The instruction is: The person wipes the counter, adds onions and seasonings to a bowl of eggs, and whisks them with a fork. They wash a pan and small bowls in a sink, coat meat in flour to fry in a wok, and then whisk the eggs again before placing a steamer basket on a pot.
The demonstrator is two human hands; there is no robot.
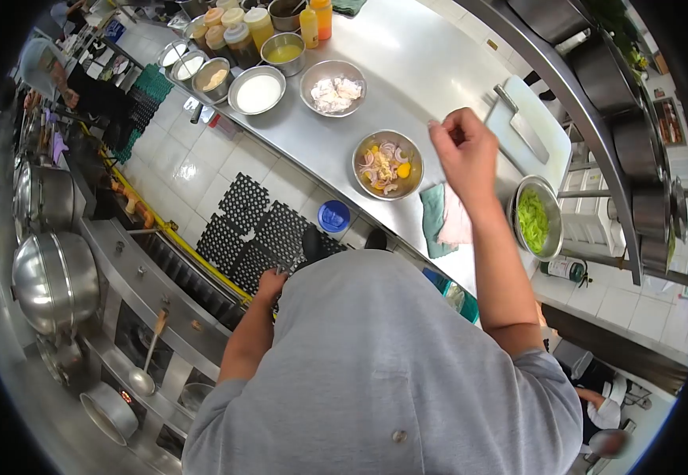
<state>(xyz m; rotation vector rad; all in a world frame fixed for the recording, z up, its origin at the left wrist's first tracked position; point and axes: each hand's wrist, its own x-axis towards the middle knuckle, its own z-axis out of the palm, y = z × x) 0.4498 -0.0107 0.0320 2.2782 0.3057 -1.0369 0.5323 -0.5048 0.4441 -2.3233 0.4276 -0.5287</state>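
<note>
My right hand [464, 150] is raised over the steel counter, its fingers curled in and pinched together. Whatever it may hold is too small to make out. Just left of it stands a steel bowl [388, 165] with sliced onion, egg yolk and chopped pale bits. Below the hand lie a green cloth [434, 222] and a pink cloth [454, 222]. My left hand [271, 283] hangs low beside my grey shirt, away from the counter. Its fingers are mostly hidden. Farther along the counter is a bowl of whitish, floured-looking pieces [336, 93].
A knife [522, 125] rests on a cutting board [545, 150]. Shredded lettuce [532, 220] fills a bowl at right. A bowl of white liquid [257, 91] and squeeze bottles [261, 28] stand at the far left. Behind me, a ladle [143, 380] lies by the stove. Co-workers are at the edges.
</note>
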